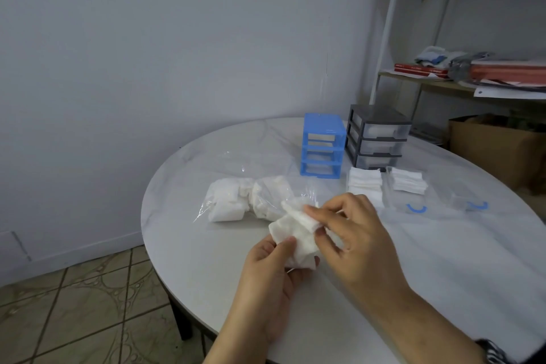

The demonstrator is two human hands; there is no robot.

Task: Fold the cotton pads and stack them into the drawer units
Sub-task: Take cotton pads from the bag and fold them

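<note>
around: blue unit (pixel 323 146) and grey unit (pixel 375 136) beyond the hands; folded stacks (pixel 365 182) before them; bag (pixel 246 199) just behind-left.
pad (pixel 298 233): above the desk (pixel 443 275), between both hands.
left hand (pixel 274 278): pinches pad's lower edge.
right hand (pixel 354 230): pinches its upper part.

Both forearms are bare; a dark sleeve edge (pixel 496 350) shows at the right arm near the lower corner.

Two drawer units — blue (pixel 322 145), grey (pixel 375 135) — two hands (pixel 274 269).
</note>
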